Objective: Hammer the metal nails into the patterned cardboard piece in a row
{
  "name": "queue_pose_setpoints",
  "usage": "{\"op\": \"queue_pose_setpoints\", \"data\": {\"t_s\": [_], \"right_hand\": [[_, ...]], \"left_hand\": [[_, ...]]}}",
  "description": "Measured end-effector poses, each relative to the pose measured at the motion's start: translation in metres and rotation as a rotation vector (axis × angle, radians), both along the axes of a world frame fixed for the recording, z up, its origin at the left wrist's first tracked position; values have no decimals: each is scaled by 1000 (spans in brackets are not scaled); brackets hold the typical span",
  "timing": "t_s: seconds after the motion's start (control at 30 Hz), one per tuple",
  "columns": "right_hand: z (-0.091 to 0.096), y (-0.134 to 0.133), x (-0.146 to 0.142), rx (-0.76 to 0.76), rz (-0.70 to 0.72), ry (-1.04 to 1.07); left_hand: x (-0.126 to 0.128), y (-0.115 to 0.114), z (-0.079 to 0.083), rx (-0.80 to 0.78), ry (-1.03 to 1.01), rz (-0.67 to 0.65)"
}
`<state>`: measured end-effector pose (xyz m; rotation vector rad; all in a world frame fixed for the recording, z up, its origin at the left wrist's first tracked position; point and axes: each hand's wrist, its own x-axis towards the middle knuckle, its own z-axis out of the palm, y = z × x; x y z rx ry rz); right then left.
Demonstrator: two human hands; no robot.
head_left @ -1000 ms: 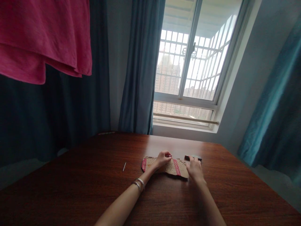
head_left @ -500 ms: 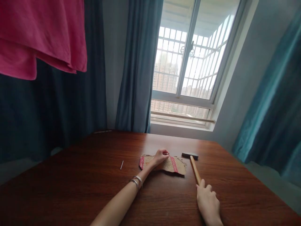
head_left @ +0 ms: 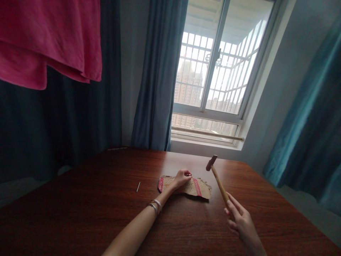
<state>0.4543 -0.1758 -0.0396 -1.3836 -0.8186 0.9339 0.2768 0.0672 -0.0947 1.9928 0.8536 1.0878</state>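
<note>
My right hand (head_left: 241,218) is wrapped round the wooden handle of a hammer (head_left: 218,183), whose dark head is raised above the table. Over a torn piece of cardboard (head_left: 204,192), my left hand (head_left: 182,177) is closed in a pinch. Something small and dark shows at its fingertips, too small to name. The cardboard lies flat, dotted with many small holes and crossed by pink bands; my left hand and wrist hide part of it. Left of the cardboard lies a thin metal rod (head_left: 138,186), apart from both hands.
The brown wooden table (head_left: 93,213) reaches back to a blue curtain (head_left: 154,89) and a barred window (head_left: 213,78). Pink cloth (head_left: 53,42) hangs at the upper left. Another curtain (head_left: 301,106) hangs on the right.
My right hand has lifted and turned the hammer, so its head has risen off the table and tilted. My left hand keeps its place on the cardboard.
</note>
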Motion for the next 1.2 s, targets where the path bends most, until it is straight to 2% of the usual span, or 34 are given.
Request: {"op": "queue_pose_setpoints", "data": {"t_s": [0.13, 0.23, 0.4, 0.73, 0.97, 1.2], "right_hand": [[23, -13, -18, -35, 128, 95], [29, -13, -30, -39, 161, 89], [22, -5, -42, -24, 147, 67], [23, -5, -44, 16, 119, 20], [13, -4, -46, 32, 115, 30], [20, -2, -52, 45, 96, 69]], "left_hand": [[-1, -2, 3, 3, 2, 13], [-1, -4, 5, -22, 0, 18], [-1, -5, 5, -53, -4, 12], [0, -2, 1, -3, 5, 6], [-1, -3, 1, -27, -17, -13], [-1, -2, 1, -43, 29, 21]]}}
